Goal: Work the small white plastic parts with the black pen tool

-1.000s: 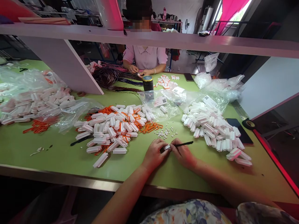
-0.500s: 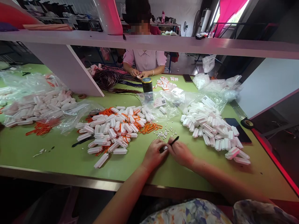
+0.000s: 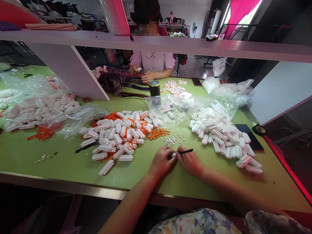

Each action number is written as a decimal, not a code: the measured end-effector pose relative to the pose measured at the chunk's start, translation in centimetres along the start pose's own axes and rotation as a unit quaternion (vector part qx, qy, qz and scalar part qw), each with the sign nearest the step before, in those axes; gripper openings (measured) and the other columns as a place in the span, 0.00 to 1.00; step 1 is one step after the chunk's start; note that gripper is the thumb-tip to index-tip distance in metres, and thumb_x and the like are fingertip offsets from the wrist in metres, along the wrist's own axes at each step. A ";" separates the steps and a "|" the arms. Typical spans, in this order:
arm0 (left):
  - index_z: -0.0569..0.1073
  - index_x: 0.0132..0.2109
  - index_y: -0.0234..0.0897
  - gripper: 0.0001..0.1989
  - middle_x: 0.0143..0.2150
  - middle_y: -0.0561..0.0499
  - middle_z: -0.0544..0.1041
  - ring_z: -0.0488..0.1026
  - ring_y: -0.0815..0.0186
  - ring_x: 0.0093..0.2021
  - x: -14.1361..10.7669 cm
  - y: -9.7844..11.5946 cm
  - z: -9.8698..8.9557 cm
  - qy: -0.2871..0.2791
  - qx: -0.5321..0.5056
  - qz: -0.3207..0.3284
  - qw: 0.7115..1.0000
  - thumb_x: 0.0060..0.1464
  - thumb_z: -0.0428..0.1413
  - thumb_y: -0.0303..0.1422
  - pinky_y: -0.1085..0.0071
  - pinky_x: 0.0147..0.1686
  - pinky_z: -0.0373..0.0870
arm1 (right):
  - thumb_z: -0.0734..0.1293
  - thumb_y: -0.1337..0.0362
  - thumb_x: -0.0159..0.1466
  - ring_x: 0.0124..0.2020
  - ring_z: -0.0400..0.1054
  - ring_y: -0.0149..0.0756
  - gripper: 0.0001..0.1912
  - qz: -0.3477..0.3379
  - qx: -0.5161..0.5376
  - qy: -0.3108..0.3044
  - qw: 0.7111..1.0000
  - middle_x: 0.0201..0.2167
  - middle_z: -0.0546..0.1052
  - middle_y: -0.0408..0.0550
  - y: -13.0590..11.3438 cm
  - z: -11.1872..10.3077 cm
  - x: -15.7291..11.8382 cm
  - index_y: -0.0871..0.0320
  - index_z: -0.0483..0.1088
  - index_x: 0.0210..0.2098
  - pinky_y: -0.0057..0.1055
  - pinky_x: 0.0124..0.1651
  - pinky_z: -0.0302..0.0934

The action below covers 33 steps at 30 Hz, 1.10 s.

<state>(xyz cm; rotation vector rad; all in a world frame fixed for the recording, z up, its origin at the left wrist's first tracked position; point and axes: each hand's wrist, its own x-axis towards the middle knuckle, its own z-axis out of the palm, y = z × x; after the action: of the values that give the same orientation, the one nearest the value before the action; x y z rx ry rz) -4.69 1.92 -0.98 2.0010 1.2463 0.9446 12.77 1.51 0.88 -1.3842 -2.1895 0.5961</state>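
Observation:
My left hand (image 3: 162,161) is closed around a small white plastic connector housing (image 3: 173,155), most of it hidden by the fingers. Pinched in my right hand (image 3: 190,161) is a slim black tool (image 3: 187,151), its rear end sticking out to the right; its working tip cannot be made out. The two hands nearly meet over the table's front part. Just beyond them lie many tiny white pegs (image 3: 171,139). To the right is a heap of white connector housings (image 3: 219,130); to the left, another white heap (image 3: 117,133) is mixed with orange clips (image 3: 158,133).
A black can (image 3: 154,89) stands near clear plastic bags (image 3: 180,110). Across the table (image 3: 73,165) a co-worker's hands (image 3: 147,76) are beside dark wire bundles (image 3: 112,81). A shelf (image 3: 170,44) spans above. A black tablet-like slab (image 3: 251,138) and a tape roll (image 3: 259,130) lie right.
The black tool in my right hand has swung from slanting upward to nearly level, pointing right. My hands have parted slightly. The co-worker's hands have moved apart.

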 end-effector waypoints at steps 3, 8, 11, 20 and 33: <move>0.78 0.37 0.38 0.02 0.37 0.49 0.76 0.72 0.61 0.42 0.0 -0.2 0.1 0.001 -0.001 0.000 1.000 0.58 0.60 0.29 0.66 0.44 0.69 | 0.57 0.63 0.71 0.30 0.68 0.39 0.10 -0.003 -0.026 0.001 1.000 0.28 0.74 0.49 -0.1 0.3 0.0 0.55 0.63 0.33 0.32 0.35 0.57; 0.79 0.40 0.38 0.04 0.36 0.49 0.75 0.72 0.61 0.41 0.0 -0.1 0.1 0.005 0.001 0.006 1.000 0.59 0.60 0.33 0.66 0.43 0.68 | 0.56 0.61 0.72 0.30 0.66 0.36 0.11 0.011 0.094 0.030 0.995 0.28 0.71 0.43 0.7 0.1 0.0 0.53 0.61 0.33 0.30 0.35 0.59; 0.79 0.40 0.38 0.05 0.36 0.49 0.75 0.72 0.61 0.41 -0.1 -0.1 0.1 0.005 0.002 0.006 1.000 0.60 0.61 0.33 0.67 0.42 0.68 | 0.56 0.59 0.72 0.31 0.66 0.36 0.10 0.019 0.143 0.043 0.989 0.28 0.70 0.42 1.0 0.1 0.0 0.52 0.61 0.33 0.31 0.36 0.61; 0.79 0.39 0.39 0.03 0.36 0.49 0.75 0.72 0.61 0.41 -0.1 0.0 0.1 0.005 -0.005 0.004 1.000 0.59 0.60 0.32 0.66 0.43 0.68 | 0.57 0.60 0.72 0.31 0.67 0.36 0.10 0.019 0.113 0.027 0.993 0.28 0.71 0.43 0.7 0.1 0.0 0.53 0.62 0.34 0.31 0.36 0.60; 0.76 0.33 0.39 0.04 0.35 0.50 0.75 0.72 0.61 0.40 0.0 -0.1 0.1 0.005 0.004 0.006 1.000 0.57 0.59 0.28 0.66 0.43 0.68 | 0.57 0.63 0.73 0.30 0.70 0.39 0.10 0.017 -0.052 -0.023 0.998 0.30 0.76 0.50 -0.8 0.5 0.8 0.55 0.64 0.36 0.32 0.35 0.57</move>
<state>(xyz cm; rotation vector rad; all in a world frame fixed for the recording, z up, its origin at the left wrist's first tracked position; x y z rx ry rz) -4.68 1.95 -1.15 2.0133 1.2470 0.9587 11.58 1.88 1.04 -1.4785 -2.2670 0.5380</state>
